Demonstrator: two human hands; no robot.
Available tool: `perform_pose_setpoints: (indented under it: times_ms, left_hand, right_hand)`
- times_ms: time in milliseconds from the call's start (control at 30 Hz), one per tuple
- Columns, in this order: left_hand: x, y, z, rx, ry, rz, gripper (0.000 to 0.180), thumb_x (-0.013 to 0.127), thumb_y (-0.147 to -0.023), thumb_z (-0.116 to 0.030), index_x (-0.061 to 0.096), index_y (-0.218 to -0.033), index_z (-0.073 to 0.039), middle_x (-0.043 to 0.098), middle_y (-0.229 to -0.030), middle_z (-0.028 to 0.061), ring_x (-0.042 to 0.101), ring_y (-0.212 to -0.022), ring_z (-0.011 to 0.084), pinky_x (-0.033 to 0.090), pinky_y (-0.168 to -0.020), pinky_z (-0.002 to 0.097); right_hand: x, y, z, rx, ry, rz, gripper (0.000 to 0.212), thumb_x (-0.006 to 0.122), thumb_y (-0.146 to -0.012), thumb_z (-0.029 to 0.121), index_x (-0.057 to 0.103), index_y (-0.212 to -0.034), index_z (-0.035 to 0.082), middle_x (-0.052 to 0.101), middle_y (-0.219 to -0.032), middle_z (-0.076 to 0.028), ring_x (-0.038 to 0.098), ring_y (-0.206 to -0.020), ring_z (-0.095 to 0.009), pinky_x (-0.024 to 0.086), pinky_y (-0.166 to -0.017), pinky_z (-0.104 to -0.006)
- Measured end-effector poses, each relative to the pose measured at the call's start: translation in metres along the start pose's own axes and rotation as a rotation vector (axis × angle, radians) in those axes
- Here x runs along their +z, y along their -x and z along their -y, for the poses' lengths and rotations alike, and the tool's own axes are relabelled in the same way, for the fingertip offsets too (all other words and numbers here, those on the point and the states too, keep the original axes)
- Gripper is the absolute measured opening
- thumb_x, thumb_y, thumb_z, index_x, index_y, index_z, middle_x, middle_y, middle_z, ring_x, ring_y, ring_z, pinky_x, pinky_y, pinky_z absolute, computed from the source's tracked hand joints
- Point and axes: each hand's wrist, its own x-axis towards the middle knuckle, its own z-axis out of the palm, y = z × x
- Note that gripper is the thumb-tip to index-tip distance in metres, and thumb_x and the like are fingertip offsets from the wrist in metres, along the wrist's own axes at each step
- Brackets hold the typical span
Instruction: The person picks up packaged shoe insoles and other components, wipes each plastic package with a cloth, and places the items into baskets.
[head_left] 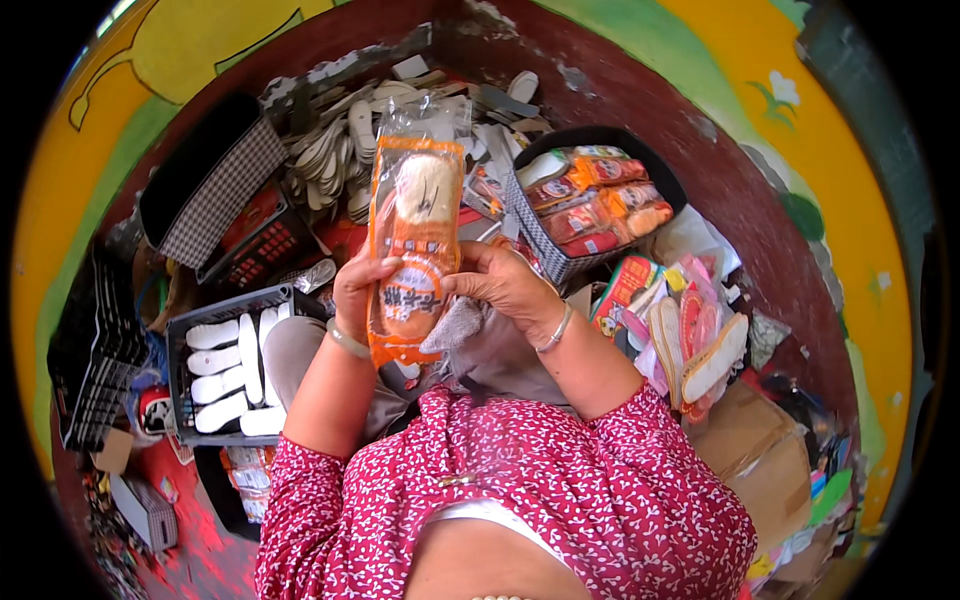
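Observation:
Upright in front of me is a clear and orange plastic packet (418,190) with a cream fleecy insole showing through its upper part. My left hand (362,288) grips its left edge, thumb lying on the front. On the opposite edge, my right hand (508,290) pinches the packet between thumb and fingers. The packet's clear top end stands up loose and wrinkled. Just below my right hand hangs a grey cloth (458,328); whether the hand touches it I cannot tell. Fingers behind the packet are hidden.
A big pile of loose insoles (325,150) lies against the far wall. At the far right, a checked bin (560,262) holds packed insoles. A dark crate (180,380) with white insoles is at left. Loose insoles (715,360) and a cardboard box (750,455) are at right.

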Motion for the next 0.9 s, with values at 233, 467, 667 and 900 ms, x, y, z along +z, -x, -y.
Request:
perform_pose_setpoints:
  times_ms: [233, 467, 667, 900]
  left_hand:
    - [-0.011, -0.014, 0.012, -0.032, 0.009, 0.007, 0.076, 0.053, -0.079, -0.020, 0.017, -0.144, -0.004, 0.035, -0.139, 0.0187, 0.041, -0.124, 0.0321, 0.036, -0.102, 0.0414]
    - [-0.076, -0.027, -0.031, 0.093, -0.215, 0.035, 0.062, 0.043, -0.089, -0.029, 0.026, -0.138, 0.005, 0.036, -0.138, 0.0257, 0.032, -0.132, 0.0331, 0.021, -0.110, 0.0446]
    - [-0.110, -0.021, -0.031, 0.045, -0.221, -0.178, 0.059, 0.044, -0.088, -0.032, 0.034, -0.135, 0.003, 0.044, -0.133, 0.0234, 0.038, -0.128, 0.0325, 0.026, -0.108, 0.0446]
    - [-0.106, -0.047, -0.029, -0.008, -0.189, -0.215, 0.049, 0.043, -0.090, -0.029, 0.042, -0.129, 0.001, 0.053, -0.123, 0.0196, 0.048, -0.119, 0.0307, 0.034, -0.102, 0.0427]
  right_hand:
    - [-0.018, 0.010, -0.010, -0.042, -0.067, -0.185, 0.026, 0.065, -0.083, 0.009, 0.063, -0.107, 0.000, 0.064, -0.100, -0.004, 0.058, -0.092, -0.011, 0.045, -0.085, -0.0248]
    - [-0.169, 0.049, 0.110, -0.549, 0.050, -0.856, 0.025, 0.066, -0.082, 0.021, 0.060, -0.102, 0.007, 0.064, -0.092, -0.005, 0.063, -0.076, -0.015, 0.053, -0.065, -0.0291]
    - [-0.364, 0.143, 0.153, -0.417, 0.169, -1.338, 0.023, 0.062, -0.083, 0.014, 0.061, -0.102, 0.000, 0.065, -0.092, -0.010, 0.064, -0.078, -0.022, 0.052, -0.069, -0.0335]
    - [-0.397, 0.095, 0.072, 0.231, -0.308, -0.945, 0.036, 0.058, -0.084, 0.027, 0.063, -0.107, 0.001, 0.063, -0.109, -0.016, 0.063, -0.095, -0.029, 0.051, -0.082, -0.0403]
